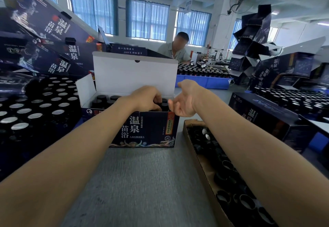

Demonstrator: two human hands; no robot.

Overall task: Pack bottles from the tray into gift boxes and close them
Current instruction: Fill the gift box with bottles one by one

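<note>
- Nearest us, two bare forearms stretched from 6 o'clock over the grey table point(142, 173) toward 12.
- The left hand point(145, 100) was inside the one open gift box point(146, 130) at the centre. Its fingers curled down round the cap of one dark bottle point(164, 106) at the box's right end.
- The right hand point(185, 102) hovered just beside that end, at about 1 o'clock from the box. Its palm was turned left and its fingers were loosely spread, holding nothing.
- We counted four more black caps point(101, 98) upright in the box's left end. What stood under the left hand we could not tell.
- The box's white lid flap point(135, 73) stood upright at 12 o'clock.
- One cardboard tray point(193, 148) of black pieces ran from 3 to 5 o'clock, too dark for us to count.
- At 9 o'clock stood a block of foil-topped bottles point(35, 105), more than we could count.
- One blue tray point(204, 82) of bottles sat at 1 o'clock, and one person point(175, 50) stood behind it.
</note>
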